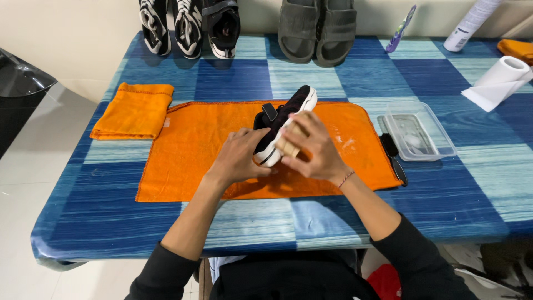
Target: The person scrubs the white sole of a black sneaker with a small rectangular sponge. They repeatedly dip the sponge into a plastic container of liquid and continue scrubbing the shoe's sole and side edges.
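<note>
A black shoe with a white sole (286,111) lies on its side on an orange cloth (194,144) spread over the table. My left hand (240,155) presses on the shoe's heel end and holds it down. My right hand (313,147) grips a wooden brush (290,141) against the white sole. Most of the brush is hidden under my fingers.
A folded orange cloth (135,110) lies at the left. A clear plastic tub (419,130) and a dark strip (393,155) lie right of the spread cloth. Black-and-white sneakers (189,25), grey slides (317,30), a toothbrush (401,28), a spray can (472,23) and a paper roll (502,78) sit at the back of the blue checked table (111,205).
</note>
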